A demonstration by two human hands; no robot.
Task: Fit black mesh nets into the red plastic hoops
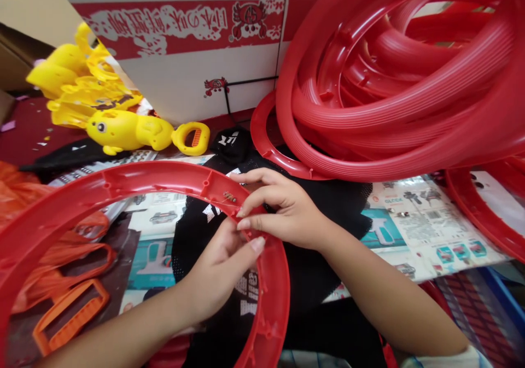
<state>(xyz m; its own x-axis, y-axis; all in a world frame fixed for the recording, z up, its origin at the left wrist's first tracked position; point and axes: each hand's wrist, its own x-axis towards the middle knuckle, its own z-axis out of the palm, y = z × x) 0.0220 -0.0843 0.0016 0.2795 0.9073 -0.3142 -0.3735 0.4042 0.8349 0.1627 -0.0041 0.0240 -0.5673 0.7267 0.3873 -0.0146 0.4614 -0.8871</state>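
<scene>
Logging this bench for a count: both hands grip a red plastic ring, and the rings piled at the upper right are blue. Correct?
Not quite. The head view shows the piled rings at the upper right are red, not blue. The left hand and right hand do both grip the red plastic ring.

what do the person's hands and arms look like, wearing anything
Both are bare: the left hand and the right hand show no gloves, rings or watch, and the nails are fairly long. The forearms are uncovered. Only a light sleeve edge shows near the right elbow.
</scene>
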